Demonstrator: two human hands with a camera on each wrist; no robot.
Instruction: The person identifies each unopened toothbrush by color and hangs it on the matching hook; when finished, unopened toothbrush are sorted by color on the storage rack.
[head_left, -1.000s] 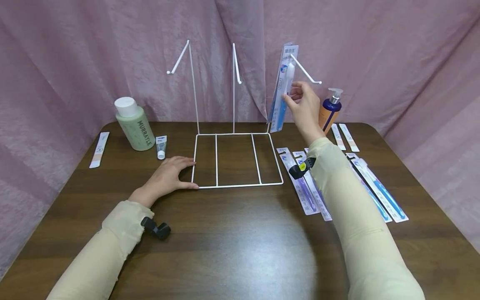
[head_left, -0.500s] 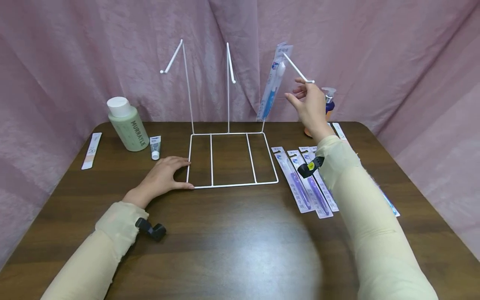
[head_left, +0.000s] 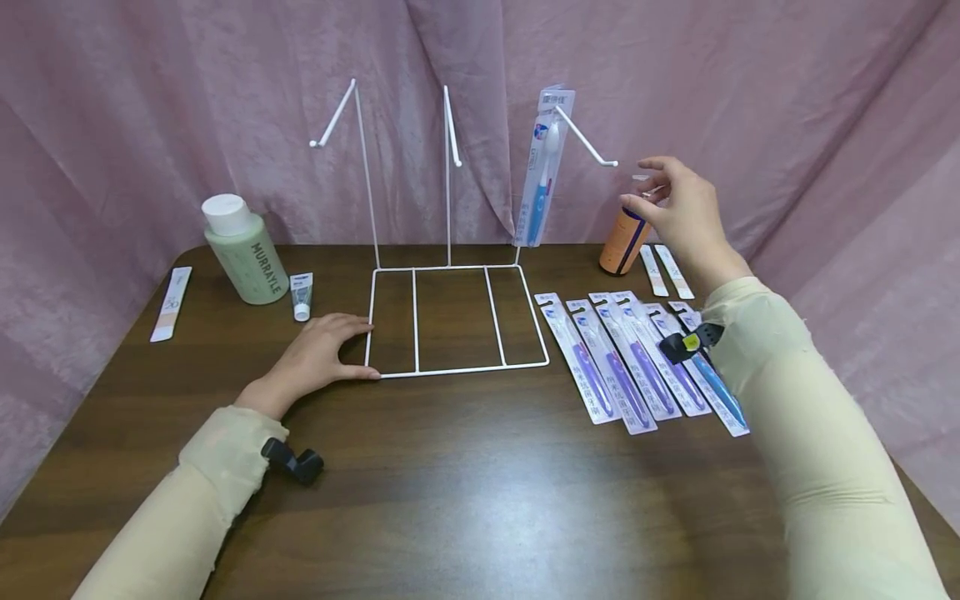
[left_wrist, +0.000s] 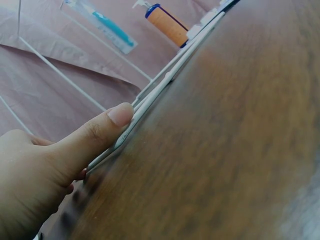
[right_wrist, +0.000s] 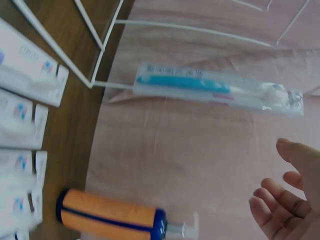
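My left hand [head_left: 321, 354] rests at the near left corner of a white wire display rack [head_left: 459, 372]. Its thumb [left_wrist: 120, 116] lies along the front wire, and the other fingers touch the left side wire. From the rack's right hook [head_left: 587, 140] hangs a packaged toothbrush [head_left: 542, 171] with a blue handle; a second package edge seems to show behind it. To the right of that hook my right hand [head_left: 690, 212] is in the air, holding nothing, its fingers loosely bent. It partly hides the pump of an orange bottle [head_left: 624, 242] behind it.
Several packaged toothbrushes [head_left: 611, 367] lie fanned out right of the rack. Two slim white packets [head_left: 673, 271] lie behind them. At the left stand a green bottle [head_left: 251, 262] and a small tube [head_left: 302, 296], with another slim packet [head_left: 171, 304] beyond. A pink curtain hangs behind.
My right hand has let go of the packaged toothbrush and moved right, off the hook. The package swung a little and now hangs there. My left hand stays on the rack.
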